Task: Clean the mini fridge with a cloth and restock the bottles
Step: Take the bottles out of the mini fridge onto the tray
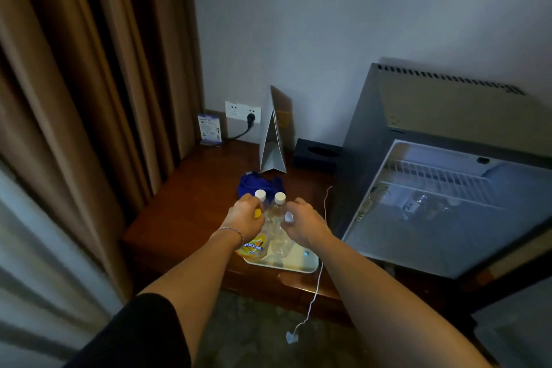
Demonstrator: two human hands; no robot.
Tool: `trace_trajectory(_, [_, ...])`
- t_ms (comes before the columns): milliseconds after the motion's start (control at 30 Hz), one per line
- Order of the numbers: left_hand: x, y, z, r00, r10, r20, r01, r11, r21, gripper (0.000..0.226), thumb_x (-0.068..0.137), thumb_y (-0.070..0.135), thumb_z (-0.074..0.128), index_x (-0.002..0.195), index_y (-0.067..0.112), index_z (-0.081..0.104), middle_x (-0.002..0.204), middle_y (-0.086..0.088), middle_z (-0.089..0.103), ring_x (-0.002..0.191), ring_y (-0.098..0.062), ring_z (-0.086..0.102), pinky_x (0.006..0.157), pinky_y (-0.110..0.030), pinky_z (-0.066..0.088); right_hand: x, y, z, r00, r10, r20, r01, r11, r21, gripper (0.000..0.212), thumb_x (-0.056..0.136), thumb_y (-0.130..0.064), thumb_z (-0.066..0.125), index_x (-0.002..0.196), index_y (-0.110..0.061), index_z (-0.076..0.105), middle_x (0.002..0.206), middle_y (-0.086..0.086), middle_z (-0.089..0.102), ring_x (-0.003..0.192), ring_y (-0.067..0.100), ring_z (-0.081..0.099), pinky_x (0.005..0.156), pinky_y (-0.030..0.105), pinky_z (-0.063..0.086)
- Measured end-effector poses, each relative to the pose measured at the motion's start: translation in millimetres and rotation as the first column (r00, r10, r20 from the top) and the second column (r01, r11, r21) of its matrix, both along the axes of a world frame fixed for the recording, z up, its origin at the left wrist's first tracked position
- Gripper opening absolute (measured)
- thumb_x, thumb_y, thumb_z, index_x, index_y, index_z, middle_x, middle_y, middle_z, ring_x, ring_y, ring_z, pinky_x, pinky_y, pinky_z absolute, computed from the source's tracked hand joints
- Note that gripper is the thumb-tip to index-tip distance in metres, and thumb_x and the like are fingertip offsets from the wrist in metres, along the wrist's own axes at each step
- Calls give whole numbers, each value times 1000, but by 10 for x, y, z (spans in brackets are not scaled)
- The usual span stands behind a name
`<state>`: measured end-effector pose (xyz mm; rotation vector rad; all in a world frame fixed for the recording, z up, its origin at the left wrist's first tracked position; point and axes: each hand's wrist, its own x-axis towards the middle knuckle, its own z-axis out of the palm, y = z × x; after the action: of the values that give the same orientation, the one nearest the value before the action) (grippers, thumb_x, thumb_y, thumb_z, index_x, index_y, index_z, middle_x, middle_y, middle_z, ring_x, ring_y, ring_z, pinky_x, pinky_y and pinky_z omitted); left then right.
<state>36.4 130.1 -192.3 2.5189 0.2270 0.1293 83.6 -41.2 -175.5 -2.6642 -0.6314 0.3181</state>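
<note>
Both hands over a white tray (309, 266) at the near edge of the brown worktop (185, 206). Left hand (246, 216): fingers curled round the neck of an orange-drink bottle (254, 245) with a yellow cap, grip grasping it just below the cap. Right hand (301, 224): fingers curled round the top of a clear bottle (282, 243), white cap showing at the thumb side; grip grasping it. Two more clear white-capped bottles stand between the hands, one (261, 199) touching the left hand's knuckles, the other (278, 206) at 9 o'clock of the right hand. Blue cloth (254, 185) lies bunched on the worktop at 12 o'clock of the bottles, just behind them. Mini fridge (448, 140) at 3 o'clock of the tray, door open, white interior with wire shelf (433, 179) visible; some clear items lie inside, too blurred to identify. Folded white card (270, 140) stands at 12 o'clock of the cloth; dark tissue box (316, 152) beside it. White cable (316, 287) hangs off the worktop edge at 5 o'clock of the tray.
</note>
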Motion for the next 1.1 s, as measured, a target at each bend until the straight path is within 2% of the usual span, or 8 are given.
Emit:
trace_trajectory(133, [156,7,-152,999,-19,-48,19,1000,-17,12,89,20,65,98,23,57,103,3,49,92,-19,54,82,-32,47,77,30,-175,998,-24,-58,24,1000,-13,37,94,-25,64,130,-25,57,122,0,47,105,29,60,90,47,53])
trace_trajectory(300, [297,-82,-310,994,-35,-107,31,999,-40,11,90,19,64,98,22,58,111,0,52,97,-23,57,88,-38,51,246,-65,-293,997,-43,-60,41,999,-35,28,95,-23,65,122,-19,59,120,2,47,99,29,60,83,38,50])
trace_trajectory(467, [394,-139,-396,991,-47,-127,41,998,-51,11,90,21,64,97,23,57,109,1,51,97,-22,57,87,-38,51,335,-112,-412,994,-57,-91,53,998,-44,25,94,-24,65,118,-19,60,120,2,48,101,29,60,87,41,52])
trace_trajectory(600, [451,-175,-351,985,-79,-154,80,997,4,14,88,22,65,96,23,55,109,0,51,95,-24,57,86,-40,52,365,-82,-495,992,-30,-120,22,997,-67,29,95,-25,64,123,-21,59,123,1,49,102,28,60,89,41,52])
trace_trajectory(767, [458,-175,-332,978,-74,-193,82,996,35,17,86,25,66,97,24,54,113,-1,52,98,-25,58,88,-42,53,352,-70,-551,988,-26,-152,18,998,-55,34,96,-22,63,130,-21,57,137,1,45,113,29,59,93,34,49])
trace_trajectory(933, [442,-182,-260,977,-63,-202,82,993,87,23,87,34,65,105,25,54,117,0,50,100,-23,56,87,-42,53,382,-87,-516,986,-48,-160,36,997,-75,35,94,-27,64,128,-21,57,130,2,48,106,27,60,92,43,53])
trace_trajectory(1100, [458,-169,-143,992,-41,-118,73,956,285,36,90,49,55,118,27,55,122,1,51,117,-23,48,96,-41,42,381,-113,-410,988,-39,-149,19,991,-130,44,93,-32,66,134,-21,55,136,5,45,113,31,59,94,40,50])
